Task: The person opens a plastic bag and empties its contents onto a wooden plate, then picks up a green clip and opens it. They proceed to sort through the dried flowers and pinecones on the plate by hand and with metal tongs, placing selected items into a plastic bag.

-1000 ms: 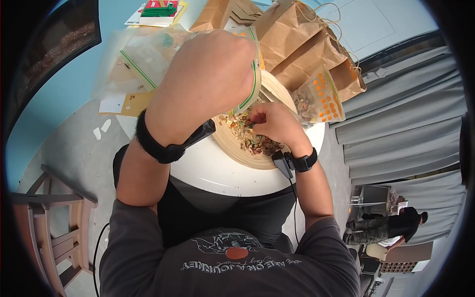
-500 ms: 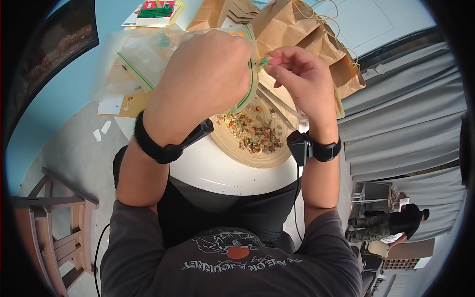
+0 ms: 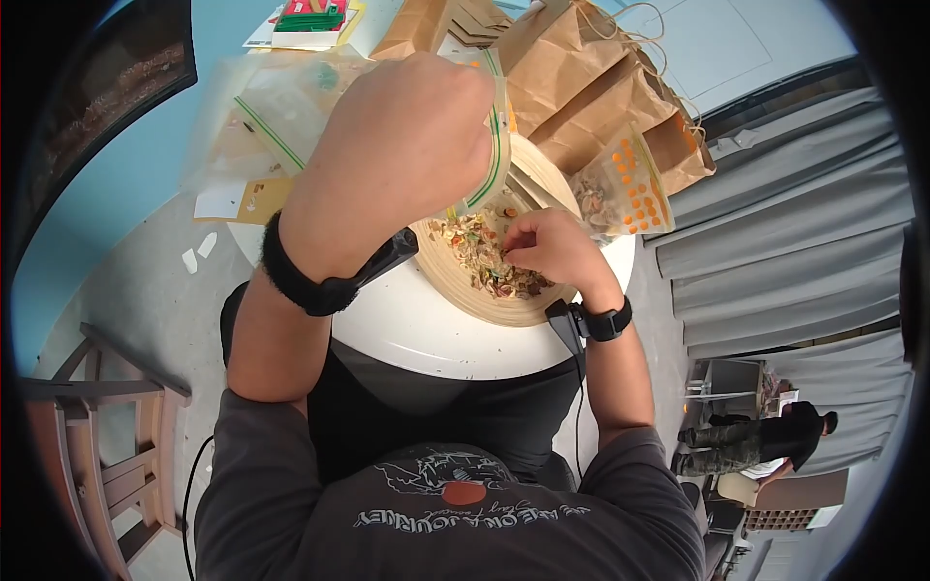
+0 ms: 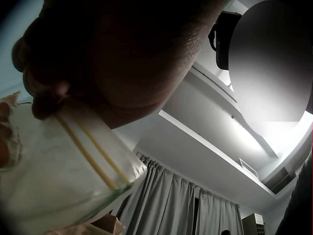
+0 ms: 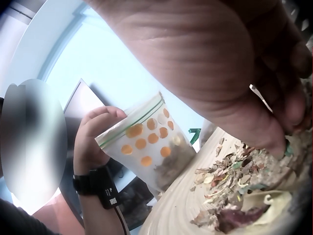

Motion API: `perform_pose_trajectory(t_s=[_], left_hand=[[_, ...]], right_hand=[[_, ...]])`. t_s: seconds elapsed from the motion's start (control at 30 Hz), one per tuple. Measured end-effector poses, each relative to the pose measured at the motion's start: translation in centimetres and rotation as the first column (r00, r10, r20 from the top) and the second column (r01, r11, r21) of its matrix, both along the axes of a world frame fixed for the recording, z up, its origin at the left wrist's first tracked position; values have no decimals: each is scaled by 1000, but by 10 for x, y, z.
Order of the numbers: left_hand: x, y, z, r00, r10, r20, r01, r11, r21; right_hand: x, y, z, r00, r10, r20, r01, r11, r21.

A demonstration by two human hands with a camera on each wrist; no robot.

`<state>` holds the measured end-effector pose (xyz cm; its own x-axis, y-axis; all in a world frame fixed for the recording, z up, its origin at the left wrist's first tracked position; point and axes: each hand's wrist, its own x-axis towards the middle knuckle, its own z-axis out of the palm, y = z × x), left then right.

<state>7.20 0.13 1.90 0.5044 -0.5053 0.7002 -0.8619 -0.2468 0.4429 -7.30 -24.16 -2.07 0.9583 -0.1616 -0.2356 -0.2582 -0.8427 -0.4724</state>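
Observation:
My left hand [image 3: 402, 145] grips the top of a clear zip bag [image 5: 151, 164] with a green seal and orange dots, holding it over the far left of the round wooden plate [image 3: 448, 283]. Dried plant flakes lie at the bottom of this bag. The plate carries a heap of mixed dried petals and leaf bits [image 3: 481, 254]. Down at the heap is my right hand [image 3: 560, 252], its thumb and fingers pinching a small green piece [image 5: 289, 150]. Long metallic strips [image 3: 531, 190], like tongs, lie across the plate's far side.
Another orange-dotted zip bag [image 3: 628, 194] with contents stands right of the plate. Brown paper bags [image 3: 572, 87] stand behind. Flat zip bags [image 3: 257, 126] lie left, near a red and green packet [image 3: 308, 19]. A person [image 3: 790, 436] stands in the background; a wooden chair [image 3: 116, 455] is left.
My right hand rose from the heap to the bag's mouth with a small green piece, then came back down to the plate. My left hand stays nearly still with the bag.

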Motion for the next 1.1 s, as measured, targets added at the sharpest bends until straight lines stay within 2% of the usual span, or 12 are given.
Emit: perform_pose_trajectory(t_s=[0.13, 0.2, 0.23, 0.3, 0.33, 0.4, 0.53, 0.6, 0.63, 0.7, 0.8, 1.1], left_hand=[[0, -2, -1, 1000, 5, 24, -5, 1000, -11], [0, -2, 0, 1000, 6, 16, -6, 1000, -8], [0, -3, 0, 1000, 3, 8, -3, 1000, -4], [1, -4, 0, 1000, 0, 1, 0, 1000, 6], [1, -5, 0, 1000, -3, -5, 3, 1000, 13], [2, -7, -1, 1000, -14, 0, 14, 1000, 5], [4, -5, 0, 1000, -1, -25, 1, 1000, 8], [6, -2, -1, 1000, 3, -13, -3, 1000, -5], [7, -1, -1, 1000, -4, 2, 4, 1000, -16], [6, -1, 1, 1000, -3, -16, 3, 1000, -1], [4, -4, -1, 1000, 1, -21, 0, 999, 36], [1, -5, -2, 1000, 6, 17, -6, 1000, 13]], right_hand=[[3, 5, 10, 1000, -19, -4, 19, 999, -27], [5, 4, 18, 981, -46, 187, 53, 998, -37], [8, 6, 24, 982, -46, 185, 53, 998, -33], [17, 11, 44, 856, -144, 496, 92, 987, 128], [22, 20, 55, 855, -151, 496, 98, 986, 131], [32, 39, 71, 745, -306, 593, 38, 907, 420], [22, 34, 77, 844, -199, 498, 32, 946, 324], [2, 35, 63, 988, -14, 154, -4, 993, 116], [-4, 34, 52, 988, -10, 152, -7, 994, 113], [-17, 31, 28, 995, 96, -15, -94, 991, 94], [-25, 40, 17, 999, 39, -22, -39, 999, -10], [-26, 42, 10, 1000, 17, 6, -16, 1000, -11]])
